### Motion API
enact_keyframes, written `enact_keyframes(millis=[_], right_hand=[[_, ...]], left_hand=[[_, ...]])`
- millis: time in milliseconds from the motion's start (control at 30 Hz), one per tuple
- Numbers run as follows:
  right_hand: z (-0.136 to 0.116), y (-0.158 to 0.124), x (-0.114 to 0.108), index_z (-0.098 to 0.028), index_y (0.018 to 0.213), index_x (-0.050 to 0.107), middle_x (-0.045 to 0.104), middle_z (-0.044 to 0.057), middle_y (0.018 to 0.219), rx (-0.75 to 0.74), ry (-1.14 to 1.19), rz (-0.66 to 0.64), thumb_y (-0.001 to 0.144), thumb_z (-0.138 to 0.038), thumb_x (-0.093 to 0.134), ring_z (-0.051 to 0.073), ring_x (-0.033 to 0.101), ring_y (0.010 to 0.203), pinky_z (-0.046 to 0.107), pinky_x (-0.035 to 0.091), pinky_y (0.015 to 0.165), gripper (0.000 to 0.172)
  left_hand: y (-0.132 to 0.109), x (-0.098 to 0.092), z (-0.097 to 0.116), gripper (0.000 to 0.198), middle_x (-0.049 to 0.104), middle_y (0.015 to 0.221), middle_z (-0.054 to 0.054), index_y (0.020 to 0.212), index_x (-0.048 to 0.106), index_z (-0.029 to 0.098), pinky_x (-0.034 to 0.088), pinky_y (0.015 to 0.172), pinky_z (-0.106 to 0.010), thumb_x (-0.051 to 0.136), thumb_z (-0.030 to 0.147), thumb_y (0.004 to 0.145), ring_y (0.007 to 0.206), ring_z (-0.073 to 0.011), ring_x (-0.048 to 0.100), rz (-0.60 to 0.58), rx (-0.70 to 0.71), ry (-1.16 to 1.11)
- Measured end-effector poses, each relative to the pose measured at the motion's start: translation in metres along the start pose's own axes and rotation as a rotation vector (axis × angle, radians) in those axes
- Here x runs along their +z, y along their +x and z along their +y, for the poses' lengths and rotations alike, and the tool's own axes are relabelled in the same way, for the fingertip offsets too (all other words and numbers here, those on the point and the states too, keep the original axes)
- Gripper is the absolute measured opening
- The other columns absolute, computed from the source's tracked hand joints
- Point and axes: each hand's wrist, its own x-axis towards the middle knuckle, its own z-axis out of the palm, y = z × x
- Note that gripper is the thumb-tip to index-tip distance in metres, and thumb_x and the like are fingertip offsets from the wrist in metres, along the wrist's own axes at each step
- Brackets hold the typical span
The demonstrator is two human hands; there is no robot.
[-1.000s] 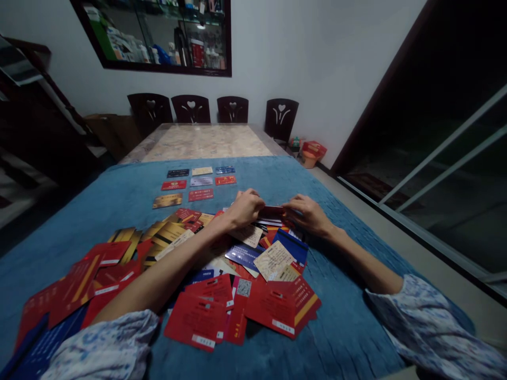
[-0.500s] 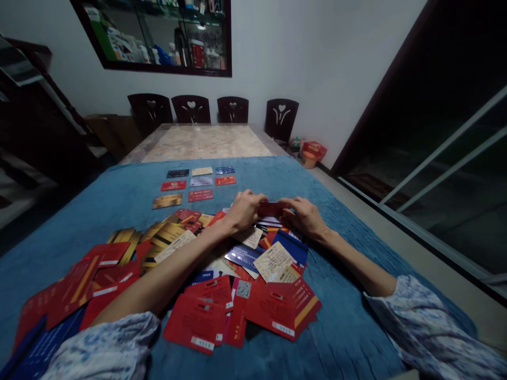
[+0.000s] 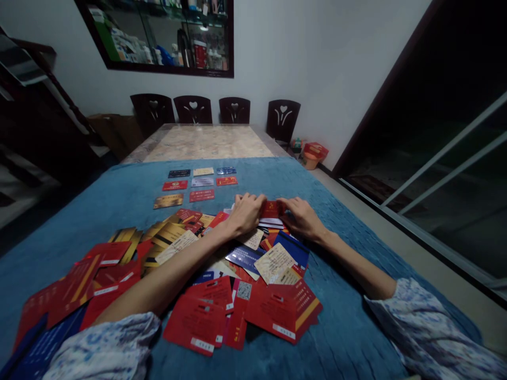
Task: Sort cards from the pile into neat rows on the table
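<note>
Between my two hands is a red card, its face turned toward me. My left hand is closed on its left edge, and my right hand pinches its right edge. Below and around them spreads a loose heap of overlapping cards, among them a cream card, a dark blue card and several red cards. Farther off to the left, several cards lie in spaced rows, with a gold card nearest and a black card at the back.
A blue cloth covers the near part of the table, whose marble top shows beyond. Dark chairs stand behind it. Gold cards and a dark blue card lie near my left forearm.
The red card between my hands has tilted, so that more of its face shows. The fingers of my left hand have shifted slightly. The cards in rows have not moved.
</note>
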Motion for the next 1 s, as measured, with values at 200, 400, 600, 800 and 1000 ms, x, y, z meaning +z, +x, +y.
enact_keyframes(millis=[200,400,600,800,1000], right_hand=[[0.001,0.004,-0.003,-0.014,0.140,0.057,0.069,0.018,0.113,-0.032,-0.039,0.001,0.093,-0.026,0.055,0.031,0.056,0.098,0.042,0.047,0.083,0.048],[0.003,0.007,-0.006,-0.009,0.139,0.057,0.067,0.019,0.110,-0.055,-0.091,-0.014,0.091,-0.028,0.059,0.031,0.055,0.097,0.041,0.046,0.083,0.052],[0.003,0.012,-0.011,-0.013,0.141,0.057,0.067,0.017,0.108,-0.058,-0.108,-0.051,0.092,-0.031,0.059,0.030,0.053,0.097,0.040,0.045,0.080,0.052],[0.005,0.026,-0.012,-0.018,0.138,0.061,0.062,0.020,0.123,-0.086,-0.106,-0.041,0.092,-0.035,0.062,0.032,0.052,0.105,0.042,0.045,0.080,0.049],[0.009,0.046,-0.010,-0.018,0.140,0.059,0.062,0.020,0.126,-0.126,-0.078,-0.100,0.093,-0.042,0.062,0.033,0.050,0.108,0.042,0.045,0.081,0.053]], left_hand=[[0.001,-0.001,0.000,0.037,0.069,0.118,-0.015,0.124,0.057,0.017,0.040,0.094,-0.049,0.046,0.011,0.089,0.112,-0.0330,0.057,-0.006,-0.037,-0.018],[0.000,-0.003,-0.001,0.043,0.066,0.124,-0.016,0.129,0.054,0.017,0.039,0.096,-0.049,0.054,0.015,0.086,0.116,-0.0334,0.055,-0.015,-0.021,-0.021],[0.000,-0.011,-0.001,0.046,0.063,0.128,-0.018,0.131,0.053,0.015,0.039,0.099,-0.053,0.055,0.016,0.086,0.120,-0.0349,0.052,-0.030,-0.024,0.025],[0.001,-0.021,-0.008,0.042,0.058,0.133,-0.021,0.130,0.055,0.015,0.040,0.099,-0.057,0.054,0.018,0.088,0.125,-0.0368,0.048,-0.041,-0.013,0.085],[0.002,-0.025,-0.021,0.036,0.057,0.132,-0.020,0.124,0.058,0.015,0.040,0.100,-0.060,0.055,0.020,0.088,0.127,-0.0373,0.045,-0.034,-0.002,0.124]])
